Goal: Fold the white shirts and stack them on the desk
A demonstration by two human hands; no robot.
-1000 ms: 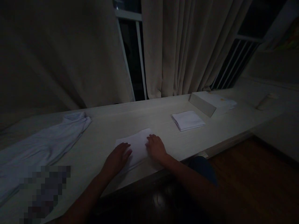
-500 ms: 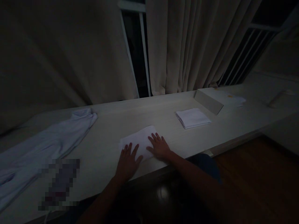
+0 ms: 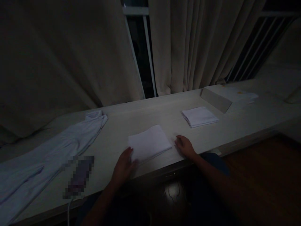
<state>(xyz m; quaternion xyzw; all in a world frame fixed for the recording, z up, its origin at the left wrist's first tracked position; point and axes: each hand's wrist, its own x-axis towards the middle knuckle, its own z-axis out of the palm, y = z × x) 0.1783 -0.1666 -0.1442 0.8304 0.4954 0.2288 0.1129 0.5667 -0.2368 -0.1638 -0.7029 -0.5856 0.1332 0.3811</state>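
Note:
A folded white cloth (image 3: pixel 149 142) lies flat on the pale wooden surface in front of me. My left hand (image 3: pixel 124 164) is at its left edge, with the fingertips touching the corner and the thumb apart from them, open. Off the cloth's right edge, my right hand (image 3: pixel 185 147) hovers close to the surface. It holds nothing, and its fingers are loosely bent and a little blurred. Farther right lies a second folded white cloth (image 3: pixel 199 116), with neither hand on it.
A long white garment (image 3: pixel 58 146) is spread over the left side of the pale surface (image 3: pixel 122 122). Near it lies a pixelated object (image 3: pixel 80 177) with a white cable (image 3: pixel 68 212). A white box (image 3: pixel 217 99) stands at the back right. Beige curtains (image 3: pixel 178 47) hang behind.
Both hands were spread flat on the cloth. My right hand has lifted off it to the right, and my left has slid to its left edge. The view has shifted slightly.

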